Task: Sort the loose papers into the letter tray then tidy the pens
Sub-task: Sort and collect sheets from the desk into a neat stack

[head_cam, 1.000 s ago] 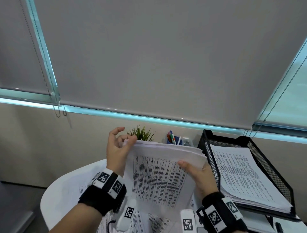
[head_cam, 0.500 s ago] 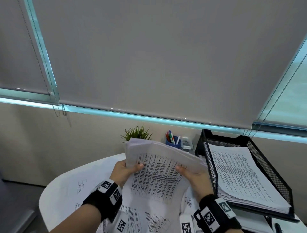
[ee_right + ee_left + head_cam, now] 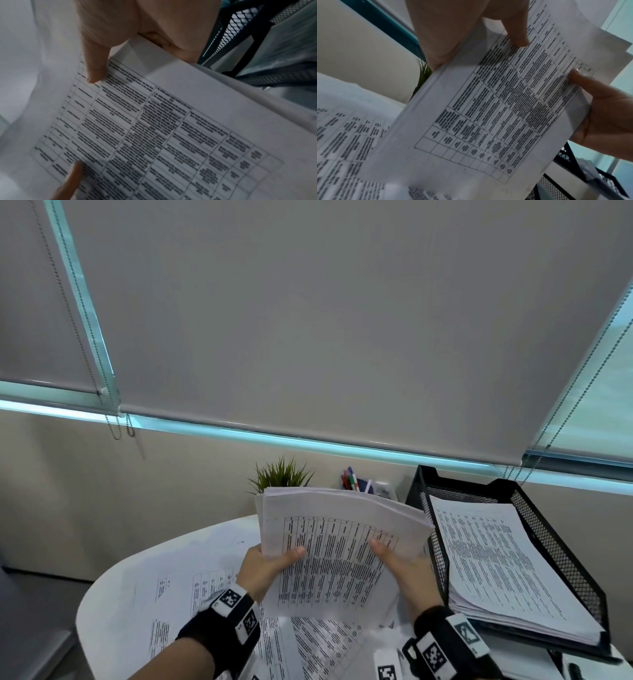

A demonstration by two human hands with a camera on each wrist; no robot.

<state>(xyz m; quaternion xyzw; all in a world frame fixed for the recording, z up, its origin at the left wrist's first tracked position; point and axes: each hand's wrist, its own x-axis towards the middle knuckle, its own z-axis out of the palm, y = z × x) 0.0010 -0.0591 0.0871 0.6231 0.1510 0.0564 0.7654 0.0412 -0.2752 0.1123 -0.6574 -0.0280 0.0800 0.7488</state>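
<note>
- While both hands lift it above the table (image 3: 113, 604), the stack of papers (image 3: 339, 542) stands tilted up, just left of the letter tray (image 3: 561, 546).
- Left hand (image 3: 265, 568) pinches the stack's left edge, thumb on the printed face (other fingers hidden behind).
- Right hand (image 3: 399, 568) pinches the right edge, thumb on top.
- Tray already holds a pile of sheets (image 3: 496, 563).
- Loose pages (image 3: 308, 642) lie on the table under the wrists.
- Pens (image 3: 351, 478) stand in a cup behind the stack, beside a plant (image 3: 282, 474).
</note>
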